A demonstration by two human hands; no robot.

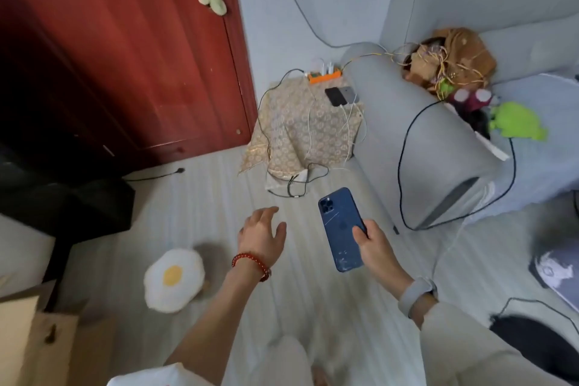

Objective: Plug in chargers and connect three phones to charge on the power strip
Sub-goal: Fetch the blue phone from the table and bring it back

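My right hand [374, 244] grips a blue phone [340, 226], back side up, with scratches on it. My left hand [263, 233] hovers open beside it with fingers spread. Further ahead, an orange power strip [324, 76] with white chargers [326, 67] plugged in sits at the far edge of a small table under a patterned cloth [294, 128]. Two phones, a black phone [336, 96] and a grey phone [351, 94], lie next to each other on the cloth with white cables [346, 125] attached. A loose black cable [297, 188] trails on the floor below the table.
A grey sofa [416, 135] stands to the right, with a brown bag, plush toys and a black cord on it. A red door [131, 50] is on the left. A fried-egg cushion [174, 279] and a cardboard box [37, 338] lie on the floor.
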